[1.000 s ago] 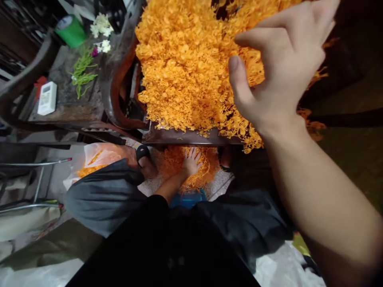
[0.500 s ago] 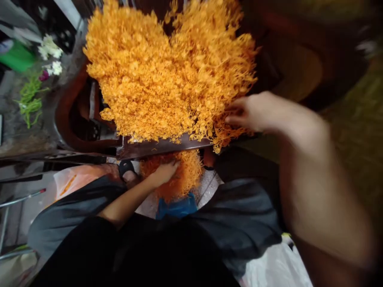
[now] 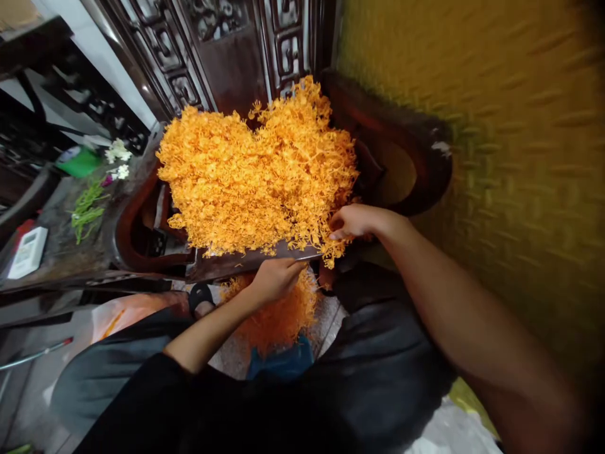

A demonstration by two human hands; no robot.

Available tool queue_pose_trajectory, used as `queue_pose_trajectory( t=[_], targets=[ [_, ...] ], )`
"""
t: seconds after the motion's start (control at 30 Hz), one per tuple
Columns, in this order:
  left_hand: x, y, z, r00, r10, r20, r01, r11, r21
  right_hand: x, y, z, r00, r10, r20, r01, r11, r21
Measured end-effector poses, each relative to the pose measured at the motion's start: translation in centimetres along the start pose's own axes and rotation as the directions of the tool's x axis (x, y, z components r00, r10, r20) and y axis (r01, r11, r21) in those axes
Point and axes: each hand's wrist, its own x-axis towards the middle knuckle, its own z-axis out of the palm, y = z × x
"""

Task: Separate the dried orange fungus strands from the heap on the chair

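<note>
A big heap of orange flower-like pieces (image 3: 250, 183) covers the seat of a dark carved wooden chair (image 3: 212, 268). My left hand (image 3: 276, 277) is closed at the seat's front edge, pinching a thin needle-like rod (image 3: 309, 257) that points right. At the heap's lower right corner, my right hand (image 3: 350, 222) has its fingers bent together against the orange pieces; what lies between the fingertips is too small to make out. Below, between my knees, a second orange pile (image 3: 278, 315) rests over a blue container (image 3: 281, 360).
On the wooden surface at the left are green stems (image 3: 87, 211), white flowers (image 3: 118, 151), a green container (image 3: 79, 161) and a white device with a display (image 3: 28, 252). A yellow woven surface (image 3: 510, 157) borders the right. White plastic (image 3: 454, 429) lies at bottom right.
The view has pulled back and shows more of the chair. My left hand has risen from the lower pile to the seat edge. My right hand remains at the heap's lower right.
</note>
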Motion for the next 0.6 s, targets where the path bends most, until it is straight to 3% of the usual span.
queue_pose_trajectory(
  t=[0.1, 0.17, 0.33, 0.4, 0.47, 0.53, 0.6],
  targets=[
    [3.9, 1.5, -0.5, 0.987, -0.006, -0.161, -0.004, 0.998, -0.061, 0.7, -1.0, 0.8, 0.998, 0.066, 0.016, -0.064, 0.993, -0.099],
    [6.3, 2.2, -0.4, 0.978, -0.040, -0.206, 0.020, 0.995, -0.098, 0.3, -1.8, 0.4, 0.993, 0.092, -0.071, -0.100, 0.988, -0.115],
    [10.4, 2.9, 0.6, 0.975, -0.137, -0.173, 0.107, 0.980, -0.170, -2.4, -2.8, -2.3, 0.945, 0.120, -0.303, -0.147, 0.987, -0.070],
    [11.2, 3.0, 1.5, 0.976, -0.145, -0.162, 0.117, 0.978, -0.171, -3.6, -2.9, -3.2, 0.892, 0.133, -0.432, -0.161, 0.986, -0.030],
    [11.8, 3.1, 2.3, 0.973, -0.160, -0.167, 0.129, 0.975, -0.179, -4.7, -3.3, -3.8, 0.778, 0.121, -0.616, -0.102, 0.993, 0.066],
    [12.3, 3.3, 2.8, 0.960, -0.203, -0.191, 0.169, 0.969, -0.180, -5.8, -4.0, -4.2, 0.586, 0.101, -0.804, 0.060, 0.984, 0.167],
    [13.0, 3.4, 2.7, 0.949, -0.230, -0.215, 0.200, 0.968, -0.151, -6.8, -4.9, -4.4, 0.383, 0.113, -0.917, 0.226, 0.951, 0.212]
  ],
)
